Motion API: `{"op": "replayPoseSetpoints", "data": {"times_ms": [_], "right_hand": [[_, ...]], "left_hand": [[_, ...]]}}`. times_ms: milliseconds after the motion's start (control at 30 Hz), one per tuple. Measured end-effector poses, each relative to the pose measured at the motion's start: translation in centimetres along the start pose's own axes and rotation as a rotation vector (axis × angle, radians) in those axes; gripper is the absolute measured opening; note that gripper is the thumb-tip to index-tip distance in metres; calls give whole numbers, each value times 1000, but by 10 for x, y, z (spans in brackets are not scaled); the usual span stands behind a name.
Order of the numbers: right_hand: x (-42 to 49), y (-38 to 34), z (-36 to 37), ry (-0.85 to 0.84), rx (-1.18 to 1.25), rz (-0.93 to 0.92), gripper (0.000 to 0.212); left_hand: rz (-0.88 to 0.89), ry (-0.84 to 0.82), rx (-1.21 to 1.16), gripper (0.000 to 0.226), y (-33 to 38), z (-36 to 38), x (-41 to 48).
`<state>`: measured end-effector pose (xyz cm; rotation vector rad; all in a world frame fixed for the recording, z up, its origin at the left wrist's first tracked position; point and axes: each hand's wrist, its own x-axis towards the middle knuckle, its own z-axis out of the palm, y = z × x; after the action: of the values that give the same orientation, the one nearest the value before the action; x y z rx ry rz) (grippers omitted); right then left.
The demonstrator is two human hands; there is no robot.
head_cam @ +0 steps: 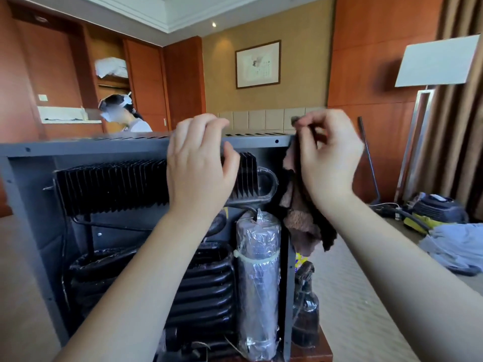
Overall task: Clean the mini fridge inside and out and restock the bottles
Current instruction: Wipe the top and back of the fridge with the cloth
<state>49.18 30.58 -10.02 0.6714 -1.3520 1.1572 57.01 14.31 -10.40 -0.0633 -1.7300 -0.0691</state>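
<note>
L hand (201, 163) grips top rear edge of mini fridge (86, 147), fingers curled over top, thumb under. R hand (329, 155) pinches brown cloth (305, 223) at fridge top R corner; cloth hangs down. Fridge stands back-to-camera on desk (313, 354), spray bottle (305, 309) just beside.

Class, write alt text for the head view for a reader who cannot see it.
The left hand grips the top rear edge of a grey mini fridge while the right hand pinches a brown cloth at its top right corner. The open back shows black fins and coils. A dark spray bottle stands beside it.
</note>
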Motion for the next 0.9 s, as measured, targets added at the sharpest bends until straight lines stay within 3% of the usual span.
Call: {"op": "replayPoseSetpoints", "data": {"times_ms": [100, 233, 367, 467, 700, 800, 900], "right_hand": [[-20, 8, 6, -105, -12, -9, 8], [-52, 17, 2, -310, 47, -77, 36], [-82, 27, -11, -342, 73, 1, 42], [-99, 36, -30, -396, -13, -42, 53], [-18, -3, -24, -164, 123, -25, 32], [-11, -4, -3, -321, 31, -62, 28], [-26, 10, 2, -416, -108, -195, 31]], "left_hand": [[-5, -68, 57, 26, -13, 6, -3], [44, -92, 84, 32, -21, 7, -11], [23, -70, 55, 29, -18, 5, -8], [-13, -49, 62, 26, -15, 8, -9], [-7, -83, 0, 32, -14, 4, -10], [16, -118, -108, 40, -24, -11, -12], [-7, -101, -60, 40, -48, -34, -11]]}}
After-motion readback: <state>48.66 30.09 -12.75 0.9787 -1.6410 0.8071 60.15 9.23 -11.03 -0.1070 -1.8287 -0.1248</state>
